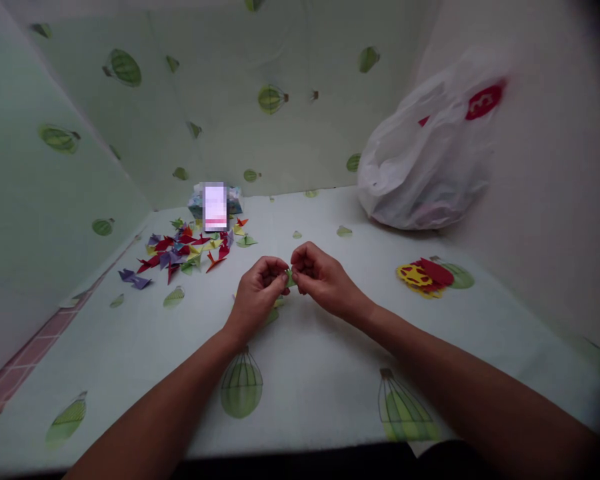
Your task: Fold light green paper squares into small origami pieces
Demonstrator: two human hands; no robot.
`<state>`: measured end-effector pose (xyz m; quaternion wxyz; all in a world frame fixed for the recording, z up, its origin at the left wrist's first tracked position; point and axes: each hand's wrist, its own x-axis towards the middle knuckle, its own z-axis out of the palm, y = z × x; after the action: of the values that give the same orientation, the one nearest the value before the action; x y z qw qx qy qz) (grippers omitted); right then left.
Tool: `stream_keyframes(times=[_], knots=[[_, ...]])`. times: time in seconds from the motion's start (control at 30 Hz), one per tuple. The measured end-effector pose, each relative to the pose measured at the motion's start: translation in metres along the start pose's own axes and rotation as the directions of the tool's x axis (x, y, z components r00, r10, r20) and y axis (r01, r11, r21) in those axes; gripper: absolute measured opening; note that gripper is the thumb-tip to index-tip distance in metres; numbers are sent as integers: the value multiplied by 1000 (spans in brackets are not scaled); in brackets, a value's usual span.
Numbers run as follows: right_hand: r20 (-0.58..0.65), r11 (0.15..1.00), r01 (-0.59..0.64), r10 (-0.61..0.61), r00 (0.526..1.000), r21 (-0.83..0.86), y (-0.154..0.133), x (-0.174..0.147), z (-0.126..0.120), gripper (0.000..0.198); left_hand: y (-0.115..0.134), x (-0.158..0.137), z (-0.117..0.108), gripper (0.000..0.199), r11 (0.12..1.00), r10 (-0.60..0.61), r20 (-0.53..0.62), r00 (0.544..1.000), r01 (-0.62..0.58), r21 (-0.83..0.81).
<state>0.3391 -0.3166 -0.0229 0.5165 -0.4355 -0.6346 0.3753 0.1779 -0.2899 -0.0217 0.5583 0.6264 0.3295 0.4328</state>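
Observation:
Between my two hands, above the middle of the table, is a small piece of green folded paper. My left hand pinches its left side with thumb and fingers. My right hand has its fingertips closed on the right side. Most of the paper is hidden by my fingers. Some yellow and green paper shows on the table beneath and behind my left hand, partly covered. To the left lies a loose pile of folded paper cranes in red, purple, yellow, green and orange.
Behind the cranes, a blurred-out bright phone-like screen leans on a patterned box. A white plastic bag stands at the back right. Red and yellow cut-out shapes lie on the right of the balloon-print tablecloth.

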Motion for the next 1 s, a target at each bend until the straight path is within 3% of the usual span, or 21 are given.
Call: stream_keyframes(times=[0.73,1.0], knots=[[13,934,166,-171,985,-316,-5,-4,1,13,3,-1,1,20,999,-36,-38,999,37,20],[93,840,311,-302,949,-445,-3,-5,3,11,3,-1,0,21,996,-53,-74,996,59,72]])
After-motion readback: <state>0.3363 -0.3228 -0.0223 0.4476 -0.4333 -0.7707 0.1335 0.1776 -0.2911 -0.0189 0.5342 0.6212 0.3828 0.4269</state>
